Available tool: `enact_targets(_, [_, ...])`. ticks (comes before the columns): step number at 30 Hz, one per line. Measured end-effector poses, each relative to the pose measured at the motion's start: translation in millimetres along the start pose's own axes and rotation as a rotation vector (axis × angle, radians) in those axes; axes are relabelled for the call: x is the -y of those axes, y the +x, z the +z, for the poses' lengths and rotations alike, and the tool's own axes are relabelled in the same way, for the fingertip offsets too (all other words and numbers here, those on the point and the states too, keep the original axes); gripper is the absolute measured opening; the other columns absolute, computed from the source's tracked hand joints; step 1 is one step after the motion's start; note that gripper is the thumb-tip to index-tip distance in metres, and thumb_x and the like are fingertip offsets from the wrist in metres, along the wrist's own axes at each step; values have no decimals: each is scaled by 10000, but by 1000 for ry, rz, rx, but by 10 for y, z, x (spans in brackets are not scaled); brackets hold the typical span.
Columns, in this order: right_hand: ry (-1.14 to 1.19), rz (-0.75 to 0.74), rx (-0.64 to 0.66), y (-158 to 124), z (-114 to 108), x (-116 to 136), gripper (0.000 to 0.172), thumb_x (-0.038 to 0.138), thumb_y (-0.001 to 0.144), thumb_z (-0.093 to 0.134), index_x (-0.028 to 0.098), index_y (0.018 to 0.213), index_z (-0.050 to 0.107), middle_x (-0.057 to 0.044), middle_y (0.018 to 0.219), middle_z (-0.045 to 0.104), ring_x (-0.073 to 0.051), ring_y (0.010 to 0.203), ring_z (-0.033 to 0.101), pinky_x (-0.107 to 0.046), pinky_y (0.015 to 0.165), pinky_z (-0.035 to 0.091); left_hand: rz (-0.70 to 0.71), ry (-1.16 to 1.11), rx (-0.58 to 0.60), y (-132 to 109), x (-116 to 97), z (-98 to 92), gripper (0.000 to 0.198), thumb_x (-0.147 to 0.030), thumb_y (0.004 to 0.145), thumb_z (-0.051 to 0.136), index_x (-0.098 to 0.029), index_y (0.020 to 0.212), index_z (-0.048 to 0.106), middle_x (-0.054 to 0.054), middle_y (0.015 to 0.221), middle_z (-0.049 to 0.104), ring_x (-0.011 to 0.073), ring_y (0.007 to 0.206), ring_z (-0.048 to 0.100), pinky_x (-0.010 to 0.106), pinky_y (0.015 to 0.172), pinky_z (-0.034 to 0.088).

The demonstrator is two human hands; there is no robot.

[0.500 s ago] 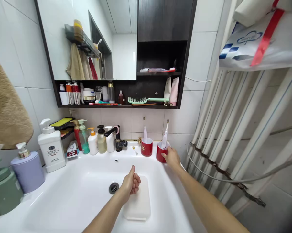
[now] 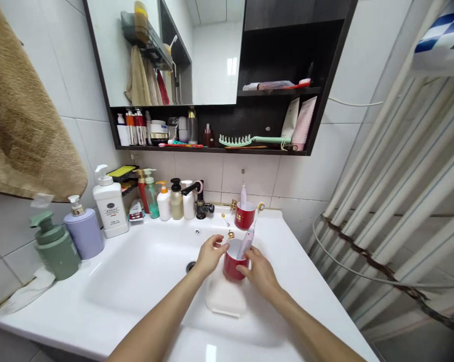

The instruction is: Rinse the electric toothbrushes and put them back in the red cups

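A red cup (image 2: 234, 266) is held above the basin in my right hand (image 2: 262, 271), whose fingers and thumb grip its right side. Leaning in that cup is a pale electric toothbrush (image 2: 246, 243), its head up and to the right. My left hand (image 2: 210, 255) is beside the cup's left rim, fingers bent and apart; whether its thumb touches the rim I cannot tell. Below the cup, a pale rectangular box-like thing (image 2: 225, 300) lies in the white sink (image 2: 144, 281), partly hidden. Another red cup (image 2: 245, 217) with a light toothbrush (image 2: 244, 196) stands on the back ledge.
A black faucet (image 2: 200, 201) rises behind the basin, with several pump bottles (image 2: 164, 202) to its left. Overhead, a dark mirror cabinet (image 2: 196, 153) holds toiletries and a green hairbrush (image 2: 236, 141). White pipes (image 2: 381, 176) and a cable run along the right.
My right hand has lifted the red cup with its toothbrush off the back ledge and brought it left and nearer, over the sink. My left hand has moved up beside it. The view has shifted.
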State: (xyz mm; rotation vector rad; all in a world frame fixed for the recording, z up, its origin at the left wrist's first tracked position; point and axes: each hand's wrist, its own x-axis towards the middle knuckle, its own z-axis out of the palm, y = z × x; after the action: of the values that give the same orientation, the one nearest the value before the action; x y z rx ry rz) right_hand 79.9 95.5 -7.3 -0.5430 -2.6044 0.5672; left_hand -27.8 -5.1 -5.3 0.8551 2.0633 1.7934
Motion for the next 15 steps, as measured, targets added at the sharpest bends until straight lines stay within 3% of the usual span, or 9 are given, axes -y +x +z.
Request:
enact_targets(3, [39,-15,35,-8,208,59,134,177,603,469,187,736,491,-50,964,470,-150,752,513,-241,641,375,74,131,44,69,27,76,476,-275,557,530,-140,1006,445,83,1011,487,161,900,436,243,781,310])
enact_targets(7, [55,-6,61,46,317,77,166,160,598,452,168,759,491,-81,956,473,-176,759,516,-267,630,385,9,197,91,167,63,176,545,-245,563,522,-159,1082,378,65,1042,478,161,924,433,232,787,305])
enact_targets(10, [57,-3,74,82,339,77,153,153,592,445,167,738,490,-99,985,460,-192,784,514,-283,639,388,-36,141,43,254,126,247,463,-219,562,515,-193,1017,435,27,936,537,154,859,468,228,746,327])
enact_targets(15, [95,-14,70,93,369,18,188,184,597,453,183,782,486,-105,1091,408,-219,946,445,-304,727,374,2,-68,-117,384,125,263,175,-208,566,504,-170,731,548,16,661,559,140,647,492,229,628,359])
